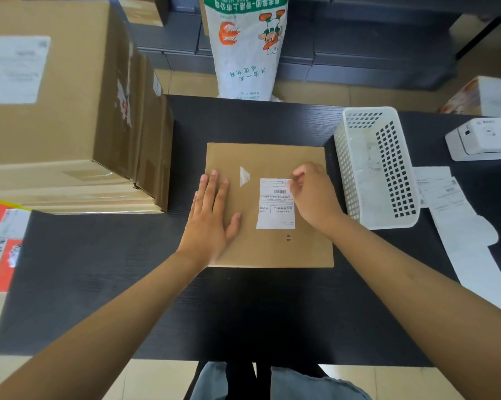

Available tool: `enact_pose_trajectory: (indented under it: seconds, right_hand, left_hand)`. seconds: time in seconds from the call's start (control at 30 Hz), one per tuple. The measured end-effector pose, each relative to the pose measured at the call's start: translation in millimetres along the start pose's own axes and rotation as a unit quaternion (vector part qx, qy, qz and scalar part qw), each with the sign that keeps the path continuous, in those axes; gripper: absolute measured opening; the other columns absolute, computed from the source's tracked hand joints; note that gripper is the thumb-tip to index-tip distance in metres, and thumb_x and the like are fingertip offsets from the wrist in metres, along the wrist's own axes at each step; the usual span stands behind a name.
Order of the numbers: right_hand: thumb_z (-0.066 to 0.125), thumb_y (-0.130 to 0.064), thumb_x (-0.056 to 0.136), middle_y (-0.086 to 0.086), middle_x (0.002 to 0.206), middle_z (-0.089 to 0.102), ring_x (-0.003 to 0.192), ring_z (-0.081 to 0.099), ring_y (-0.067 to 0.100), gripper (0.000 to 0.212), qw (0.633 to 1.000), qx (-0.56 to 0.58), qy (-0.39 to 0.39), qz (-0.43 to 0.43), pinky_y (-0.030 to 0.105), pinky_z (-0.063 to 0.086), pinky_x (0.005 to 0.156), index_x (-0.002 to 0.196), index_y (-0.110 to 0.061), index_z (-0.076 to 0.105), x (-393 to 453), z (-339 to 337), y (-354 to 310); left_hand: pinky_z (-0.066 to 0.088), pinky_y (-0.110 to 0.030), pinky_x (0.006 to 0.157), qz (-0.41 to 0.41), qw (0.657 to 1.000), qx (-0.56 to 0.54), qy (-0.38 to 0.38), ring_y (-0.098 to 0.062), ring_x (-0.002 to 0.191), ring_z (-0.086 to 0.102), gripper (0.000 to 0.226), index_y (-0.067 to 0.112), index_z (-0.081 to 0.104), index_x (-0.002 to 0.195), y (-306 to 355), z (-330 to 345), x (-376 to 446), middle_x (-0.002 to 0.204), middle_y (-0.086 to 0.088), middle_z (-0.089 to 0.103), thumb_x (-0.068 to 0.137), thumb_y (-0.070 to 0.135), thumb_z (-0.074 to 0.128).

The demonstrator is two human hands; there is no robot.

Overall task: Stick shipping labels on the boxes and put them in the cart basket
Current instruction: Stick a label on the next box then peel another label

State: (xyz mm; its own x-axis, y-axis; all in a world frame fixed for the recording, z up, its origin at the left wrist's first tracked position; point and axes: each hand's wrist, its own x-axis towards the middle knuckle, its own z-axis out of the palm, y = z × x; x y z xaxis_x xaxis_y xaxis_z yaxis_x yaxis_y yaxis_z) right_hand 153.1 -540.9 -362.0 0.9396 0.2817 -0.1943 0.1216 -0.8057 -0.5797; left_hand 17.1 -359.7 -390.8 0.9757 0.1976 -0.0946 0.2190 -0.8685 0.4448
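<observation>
Smoothing the label (275,204) works best outward from the right hand (312,194), whose curled fingertips press its top corner; the left hand (211,215) lies flat, fingers straight, steadying the box (269,249).

A flat brown cardboard box (269,203) lies mid-surface (99,284), a white perforated plastic basket (379,168) to its right, stacked large brown cartons (64,111) to its left, a white printed sack (246,44) behind.
</observation>
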Motion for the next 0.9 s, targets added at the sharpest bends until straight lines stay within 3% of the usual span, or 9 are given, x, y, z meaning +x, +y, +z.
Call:
enact_pose_trajectory:
  seconds: [0.2,0.27,0.33,0.53,0.67,0.8,0.9]
  right_hand:
    - [0.050,-0.016,0.097,0.003,0.104,0.054,0.083,0.055,0.016,0.011,0.999,-0.037,0.014,0.009,0.025,0.044,0.070,0.089,-0.014,0.057,2,-2,-5]
    - [0.051,-0.012,0.095,0.005,0.110,0.051,0.089,0.055,0.019,0.007,0.994,-0.105,-0.016,0.005,0.032,0.051,0.074,0.099,-0.011,0.056,3,-1,-9]
    - [0.052,-0.008,0.092,0.009,0.116,0.047,0.097,0.052,0.022,0.019,0.985,-0.168,-0.041,0.000,0.036,0.052,0.082,0.111,-0.007,0.053,4,1,-12]
    - [0.050,-0.018,0.098,0.000,0.110,0.047,0.095,0.054,0.015,0.011,1.000,-0.021,0.007,-0.006,0.027,0.049,0.083,0.106,-0.012,0.052,-3,0,-4]
    - [0.051,-0.018,0.097,-0.002,0.103,0.048,0.086,0.056,0.015,0.008,0.999,-0.014,0.028,-0.008,0.025,0.046,0.075,0.094,-0.014,0.058,-2,1,-3]
    - [0.045,-0.011,0.096,0.006,0.108,0.050,0.087,0.055,0.021,0.013,0.995,-0.100,0.009,-0.018,0.037,0.051,0.074,0.097,-0.010,0.058,1,1,-7]
    - [0.051,-0.002,0.089,0.011,0.117,0.047,0.097,0.051,0.024,0.024,0.979,-0.202,-0.025,-0.022,0.034,0.050,0.079,0.113,-0.005,0.051,1,7,-12]
  left_hand:
    - [0.007,-0.044,0.121,0.000,1.000,-0.004,-0.002,-0.020,0.148,-0.012,0.070,0.012,0.010,0.153,-1,1,0,0.161,-0.004,-0.003,0.098,0.042,0.041]
    - [0.007,-0.044,0.121,-0.001,1.000,-0.006,-0.001,-0.019,0.147,-0.013,0.069,0.013,0.010,0.153,-1,1,0,0.161,-0.004,-0.003,0.098,0.044,0.037]
    - [0.009,-0.046,0.121,-0.004,1.000,-0.007,-0.002,-0.019,0.147,-0.013,0.069,0.014,0.010,0.153,-2,1,1,0.161,-0.003,-0.004,0.098,0.045,0.037]
    - [0.009,-0.047,0.120,-0.011,1.000,-0.014,-0.008,-0.017,0.147,-0.014,0.070,0.016,0.009,0.153,-1,0,0,0.161,0.000,-0.005,0.097,0.045,0.038]
    - [0.005,-0.042,0.121,-0.011,1.000,-0.017,-0.007,-0.016,0.147,-0.016,0.070,0.016,0.008,0.154,0,-1,-1,0.161,0.001,-0.007,0.098,0.046,0.037]
    - [0.000,-0.034,0.119,-0.009,1.000,-0.019,0.001,-0.016,0.147,-0.015,0.070,0.014,0.011,0.153,1,-2,0,0.162,0.000,-0.004,0.097,0.043,0.041]
    - [0.001,-0.036,0.120,-0.010,1.000,-0.018,0.004,-0.016,0.147,-0.014,0.070,0.014,0.011,0.153,2,-2,-1,0.162,-0.001,-0.003,0.097,0.043,0.042]
